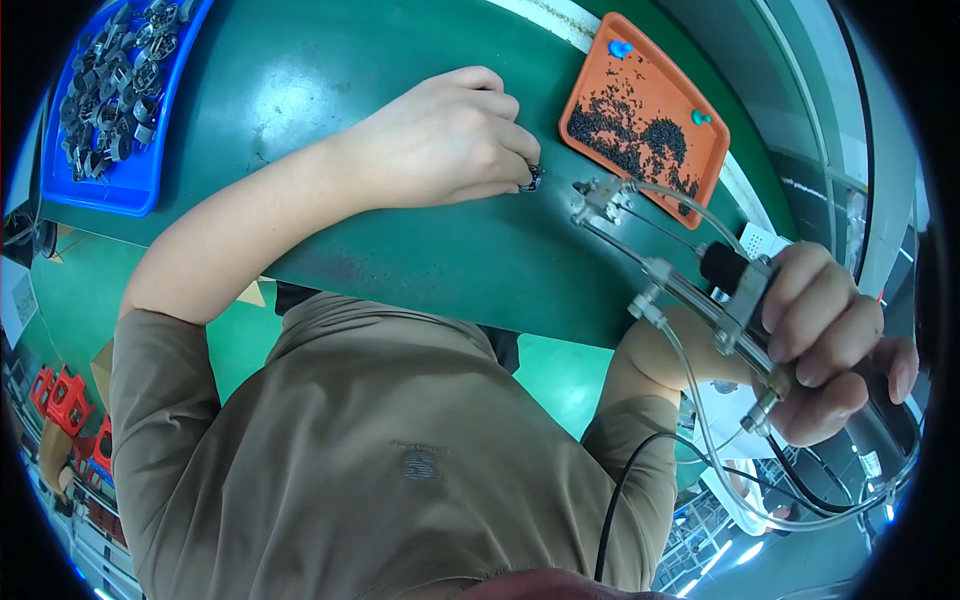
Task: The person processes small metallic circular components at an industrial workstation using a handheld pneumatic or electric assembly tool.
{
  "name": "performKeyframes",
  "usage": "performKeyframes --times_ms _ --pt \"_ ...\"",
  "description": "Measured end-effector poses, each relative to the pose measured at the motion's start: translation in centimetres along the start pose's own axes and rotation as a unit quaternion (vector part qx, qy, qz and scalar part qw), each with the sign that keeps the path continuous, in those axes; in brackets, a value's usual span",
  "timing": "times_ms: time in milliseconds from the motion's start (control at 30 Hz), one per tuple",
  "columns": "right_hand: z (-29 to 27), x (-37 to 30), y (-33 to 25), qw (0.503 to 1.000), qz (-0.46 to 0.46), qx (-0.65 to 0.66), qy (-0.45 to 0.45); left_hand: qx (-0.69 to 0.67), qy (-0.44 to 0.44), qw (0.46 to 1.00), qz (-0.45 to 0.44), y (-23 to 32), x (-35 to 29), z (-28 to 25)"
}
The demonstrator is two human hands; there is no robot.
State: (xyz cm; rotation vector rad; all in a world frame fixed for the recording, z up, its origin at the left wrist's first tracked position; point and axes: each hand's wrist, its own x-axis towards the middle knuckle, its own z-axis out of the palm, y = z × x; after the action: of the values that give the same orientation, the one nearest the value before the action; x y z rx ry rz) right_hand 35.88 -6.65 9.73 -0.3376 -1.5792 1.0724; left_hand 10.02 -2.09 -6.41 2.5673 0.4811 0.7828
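My left hand (455,140) rests on the green tabletop, closed, its fingertips pinching a small dark part (531,179) against the surface. Most of that part is hidden by the fingers. My right hand (825,340) is wrapped round the black body of a powered screwdriver (690,290), which has a metal rod, fittings and clear tubes. The tool's metal tip (600,200) hovers to the right of the small part, apart from it. Beyond the tip lies an orange tray (612,70) holding many tiny black screws (630,135).
A blue tray (120,200) at the far left holds many round grey and black parts (115,90) with metal pieces. Clear tubing and a black cable (625,480) hang from the tool on the right. Red stools (68,400) stand on the floor at left.
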Motion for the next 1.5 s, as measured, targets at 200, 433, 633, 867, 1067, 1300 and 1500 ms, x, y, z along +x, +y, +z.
performKeyframes --times_ms 200,433,633,867,1067,1300,1500 --pt "-0.5 0.3 0.4 0.999 0.025 -0.015 -0.036 -0.007 0.002 1.0 -0.007 -0.1 -0.2 0.1" --pt "-0.5 1.0 0.3 0.989 0.104 -0.061 -0.081 -0.013 0.029 1.0 0.002 -0.1 -0.1 0.8" --pt "1.3 0.6 5.2 0.99 0.015 0.088 -0.108 -0.024 0.026 0.999 0.002 -0.1 0.1 0.8" --pt "0.8 0.2 4.3 0.987 0.051 0.048 -0.147 -0.021 0.02 1.0 -0.01 -0.1 -0.1 0.7" --pt "1.0 0.0 4.3 0.987 0.058 0.06 -0.14 -0.02 0.02 1.0 -0.013 0.1 -0.2 0.8" --pt "0.8 0.3 4.3 0.984 0.07 0.055 -0.155 -0.03 0.022 0.999 -0.014 -0.3 -0.1 1.0" --pt "2.0 0.8 3.8 0.988 0.057 0.036 -0.136 -0.007 0.02 1.0 -0.001 -0.2 0.2 0.3"
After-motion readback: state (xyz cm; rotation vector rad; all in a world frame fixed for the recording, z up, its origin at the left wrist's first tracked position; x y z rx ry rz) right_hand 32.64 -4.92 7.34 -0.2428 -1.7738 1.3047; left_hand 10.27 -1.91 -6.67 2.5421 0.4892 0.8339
